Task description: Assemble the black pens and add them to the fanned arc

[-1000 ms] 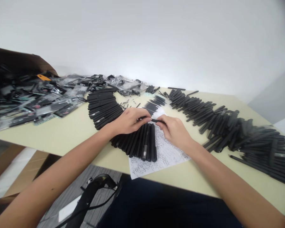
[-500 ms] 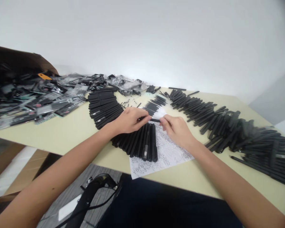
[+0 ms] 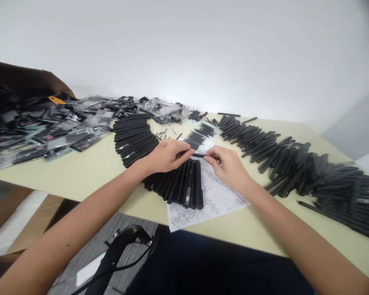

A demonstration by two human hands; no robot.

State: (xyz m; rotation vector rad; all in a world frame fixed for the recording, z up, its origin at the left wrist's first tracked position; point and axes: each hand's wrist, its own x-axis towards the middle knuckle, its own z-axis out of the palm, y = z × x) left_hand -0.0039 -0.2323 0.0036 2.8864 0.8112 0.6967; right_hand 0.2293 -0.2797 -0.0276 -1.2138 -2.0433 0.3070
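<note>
My left hand [image 3: 166, 155] and my right hand [image 3: 229, 166] meet over the middle of the cream table [image 3: 89, 172], both pinched on one thin black pen [image 3: 199, 155] held level between them. Under the hands lies a neat row of black pens [image 3: 178, 184], partly on a white sheet covered in scribbles [image 3: 217, 198]. My left fingers curl round the pen's left end; my right thumb and fingers grip its right end.
A long heap of black pens [image 3: 295, 164] runs along the right side. A second stack of pens [image 3: 133, 139] and thin black refills [image 3: 199, 137] lie behind the hands. Plastic pen packets [image 3: 49, 127] are piled at the left by a brown box [image 3: 24, 78].
My right hand has slid a little left along the pen toward my left hand. The left hand has stayed in place.
</note>
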